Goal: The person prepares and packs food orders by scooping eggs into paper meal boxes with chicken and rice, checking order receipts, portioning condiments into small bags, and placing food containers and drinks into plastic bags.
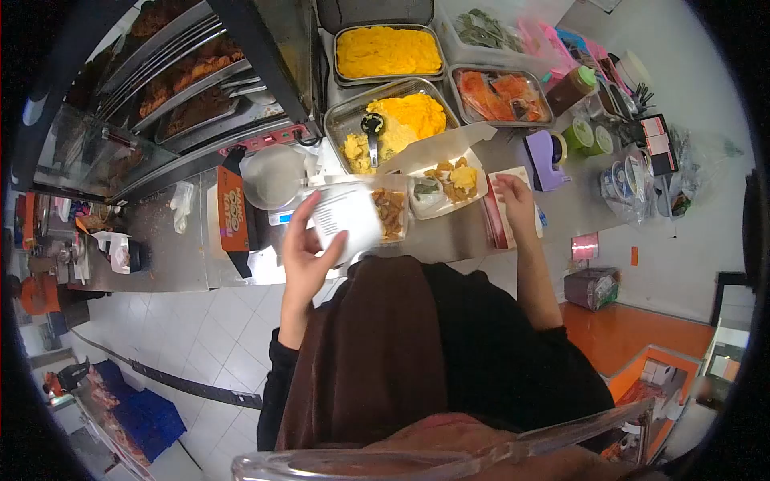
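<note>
My left hand (306,248) holds up a white printed paper (346,220), blurred by motion, its fingers and thumb on the left edge. The paper partly covers an open box of brown food pieces (391,212). To the right lies an open white box (427,212) with brown pieces, yellow food (463,178) and a small wrapped bag (426,191). My right hand (512,192) is beside that box, over a red and white packet (499,220), fingers apart and bent; whether it touches the packet is unclear.
Behind the boxes are a tray of yellow food (337,120) with a black spoon (372,136), another full yellow tray (389,52) and a tray of reddish food (501,96). A purple dispenser (547,164) stands right, an orange box (229,216) left.
</note>
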Demonstrator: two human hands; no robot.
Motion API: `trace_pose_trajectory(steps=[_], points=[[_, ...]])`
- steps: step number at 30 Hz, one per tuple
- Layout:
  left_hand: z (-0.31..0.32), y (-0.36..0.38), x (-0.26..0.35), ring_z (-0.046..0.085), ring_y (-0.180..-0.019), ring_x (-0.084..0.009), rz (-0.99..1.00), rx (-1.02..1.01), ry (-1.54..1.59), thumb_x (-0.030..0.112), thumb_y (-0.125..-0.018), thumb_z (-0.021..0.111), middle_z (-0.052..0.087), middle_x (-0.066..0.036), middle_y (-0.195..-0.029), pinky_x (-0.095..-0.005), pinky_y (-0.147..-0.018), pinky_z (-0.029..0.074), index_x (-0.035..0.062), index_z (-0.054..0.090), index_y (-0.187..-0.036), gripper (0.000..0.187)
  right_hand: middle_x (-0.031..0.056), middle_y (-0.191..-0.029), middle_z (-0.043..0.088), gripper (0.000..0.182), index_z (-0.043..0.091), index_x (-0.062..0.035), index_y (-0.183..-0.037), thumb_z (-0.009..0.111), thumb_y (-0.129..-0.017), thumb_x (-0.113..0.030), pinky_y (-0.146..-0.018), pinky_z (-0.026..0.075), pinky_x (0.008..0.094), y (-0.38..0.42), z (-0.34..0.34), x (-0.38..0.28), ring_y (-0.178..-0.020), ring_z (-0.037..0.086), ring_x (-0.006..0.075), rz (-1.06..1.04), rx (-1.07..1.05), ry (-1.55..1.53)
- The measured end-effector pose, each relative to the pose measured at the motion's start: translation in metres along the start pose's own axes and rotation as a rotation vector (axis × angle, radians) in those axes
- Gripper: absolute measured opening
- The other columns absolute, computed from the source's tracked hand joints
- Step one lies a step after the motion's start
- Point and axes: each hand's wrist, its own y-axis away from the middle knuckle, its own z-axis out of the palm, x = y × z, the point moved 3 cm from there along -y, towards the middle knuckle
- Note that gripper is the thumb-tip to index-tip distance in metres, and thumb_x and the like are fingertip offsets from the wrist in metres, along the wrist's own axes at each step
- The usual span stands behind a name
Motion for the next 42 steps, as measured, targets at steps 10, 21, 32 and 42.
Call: trace_pose_trajectory(steps=[10,21,32,42], points=[[0.112,-0.031,0.043,0.057,-0.098,-0.0188,0.074,-0.478,0.07,-0.008,-0.072,0.061,0.038,-0.013,-0.128,-0.0255,-0.076,0.05,0.0012,0.027,-0.132,0.069,0.0065,-0.089,0.062,0.018,0.058,-0.0014,-0.099,0.053,-0.085,-0.011,-0.07,0.044,0.0236,0.041,-0.074,0.011,-0.078,0.056,0.0109,-0.136,0.232,0.207],[0.322,-0.035,0.049,0.058,-0.095,-0.0184,0.05,-0.537,0.111,-0.007,-0.072,0.063,0.038,-0.013,-0.127,-0.0247,-0.071,0.051,0.0013,0.028,-0.133,0.071,0.009,-0.089,0.061,0.016,0.059,-0.0019,-0.099,0.054,-0.084,-0.007,-0.074,0.044,0.0256,-0.004,-0.251,0.031,-0.081,0.057,0.0131,-0.371,0.366,0.257],[0.53,-0.04,0.076,0.054,-0.104,-0.0228,-0.003,-0.488,0.183,-0.006,-0.068,0.066,0.036,-0.015,-0.131,-0.0307,-0.08,0.048,-0.0005,0.027,-0.132,0.076,0.0072,-0.088,0.06,0.02,0.055,0.0009,-0.104,0.052,-0.085,-0.007,-0.076,0.044,0.0275,-0.018,-0.386,0.123,-0.081,0.057,0.0151,0.044,-0.419,-0.099],[0.579,-0.044,0.1,0.057,-0.097,-0.0199,0.062,-0.453,0.141,-0.006,-0.069,0.066,0.037,-0.014,-0.129,-0.0258,-0.071,0.05,0.0003,0.027,-0.132,0.074,0.0129,-0.106,0.059,0.032,0.055,-0.0032,-0.111,0.046,-0.088,-0.024,-0.08,0.047,0.0336,0.064,-0.455,0.236,-0.096,0.056,0.0224,0.783,-0.825,0.116]])
